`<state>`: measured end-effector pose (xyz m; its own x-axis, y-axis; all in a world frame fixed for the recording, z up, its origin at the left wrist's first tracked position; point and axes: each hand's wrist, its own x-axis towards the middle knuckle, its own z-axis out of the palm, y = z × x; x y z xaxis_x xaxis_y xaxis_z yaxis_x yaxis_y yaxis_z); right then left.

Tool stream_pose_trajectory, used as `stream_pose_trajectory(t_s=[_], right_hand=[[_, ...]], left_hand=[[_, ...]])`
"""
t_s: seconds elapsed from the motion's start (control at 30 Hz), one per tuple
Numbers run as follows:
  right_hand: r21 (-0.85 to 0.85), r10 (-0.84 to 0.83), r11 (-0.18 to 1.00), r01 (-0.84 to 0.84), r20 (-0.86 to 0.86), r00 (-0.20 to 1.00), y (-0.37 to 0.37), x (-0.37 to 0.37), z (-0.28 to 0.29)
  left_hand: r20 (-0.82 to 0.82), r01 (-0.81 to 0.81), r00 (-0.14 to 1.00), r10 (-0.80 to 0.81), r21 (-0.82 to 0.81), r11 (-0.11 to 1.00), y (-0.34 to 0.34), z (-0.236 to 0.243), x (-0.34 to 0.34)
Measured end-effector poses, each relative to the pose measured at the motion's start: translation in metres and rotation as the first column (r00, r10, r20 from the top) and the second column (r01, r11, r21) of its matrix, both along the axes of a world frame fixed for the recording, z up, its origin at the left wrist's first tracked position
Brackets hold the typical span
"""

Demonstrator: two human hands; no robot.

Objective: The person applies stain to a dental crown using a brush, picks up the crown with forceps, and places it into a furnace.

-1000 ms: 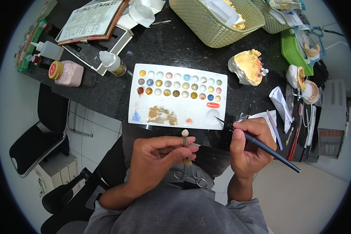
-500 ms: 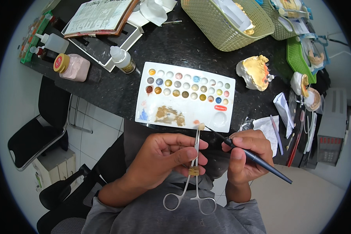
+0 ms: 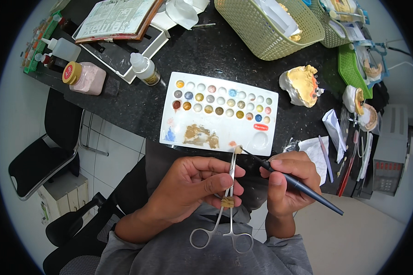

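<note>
My left hand [image 3: 186, 192] grips a metal hemostat [image 3: 232, 225] with a tan rubber band [image 3: 227, 202] wound around it; the finger loops hang toward my lap. At the hemostat's tip is a small cream tooth crown [image 3: 238, 149], seen over the lower edge of a white paint palette [image 3: 227, 130] with colour wells and brown, pink and blue smears. My right hand [image 3: 287, 183] holds a dark slim brush [image 3: 312, 195], its fine tip at the crown, touching or very near it.
Dental models [image 3: 296, 85] and a green basket [image 3: 248, 34] sit right and behind. Bottles [image 3: 144, 73], a pink powder jar [image 3: 89, 80] and a book [image 3: 110, 18] stand left. Paper and tools [image 3: 326, 156] lie beside my right hand. An empty chair [image 3: 36, 160] is left.
From a second ago, the hemostat has moved right and turned more upright, its loops now in sight. The brush tip has left the palette's round well for the crown. The view has shifted slightly.
</note>
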<state>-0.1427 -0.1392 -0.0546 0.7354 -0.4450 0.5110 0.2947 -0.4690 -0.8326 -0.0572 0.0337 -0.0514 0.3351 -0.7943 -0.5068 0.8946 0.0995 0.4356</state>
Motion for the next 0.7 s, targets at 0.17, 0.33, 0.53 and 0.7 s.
stream_pose_trajectory(t_s=[0.17, 0.33, 0.53, 0.7], right_hand=[[-0.026, 0.049, 0.998, -0.049, 0.019, 0.999, -0.002, -0.001, 0.001], [-0.026, 0.048, 0.999, -0.047, 0.015, 0.999, 0.000, 0.002, 0.002], [0.150, -0.083, 0.986, 0.071, 0.079, 0.993, -0.007, -0.008, 0.005], [-0.118, -0.181, 0.978, 0.172, -0.071, 0.981, -0.018, -0.007, 0.009]], left_hand=[[-0.004, -0.014, 1.000, 0.014, 0.015, 1.000, 0.000, 0.002, -0.001], [-0.012, 0.003, 1.000, -0.004, -0.035, 0.999, 0.003, -0.002, -0.003], [0.078, -0.027, 0.997, 0.020, 0.080, 0.996, -0.004, 0.002, -0.006], [0.154, -0.047, 0.988, 0.034, 0.082, 0.996, -0.005, -0.001, -0.010]])
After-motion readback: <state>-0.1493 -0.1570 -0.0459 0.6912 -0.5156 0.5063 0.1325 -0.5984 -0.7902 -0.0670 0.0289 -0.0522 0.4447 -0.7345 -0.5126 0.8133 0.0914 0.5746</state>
